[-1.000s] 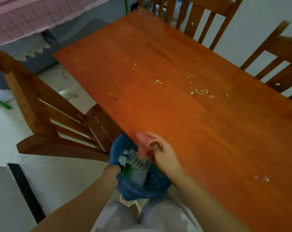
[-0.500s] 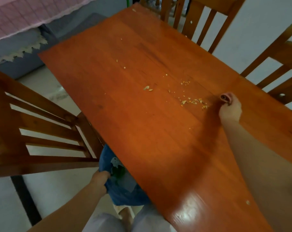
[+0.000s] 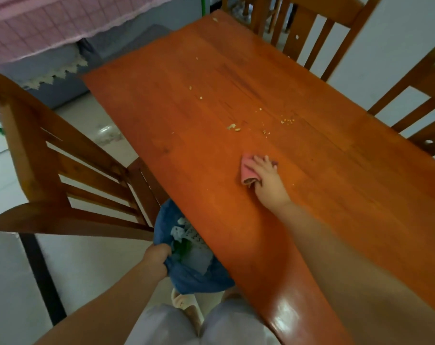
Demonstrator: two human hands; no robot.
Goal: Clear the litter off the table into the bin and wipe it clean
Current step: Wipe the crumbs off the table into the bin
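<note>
The right hand presses a pink cloth flat on the desk, crumbs lying beyond it toward the far edge, while the left hand grips the blue bin below the near-left edge.

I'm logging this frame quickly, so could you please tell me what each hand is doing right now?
Left hand: grips the rim of the blue bin bag.
Right hand: fingers spread, pressing the pink cloth on the table.
</note>
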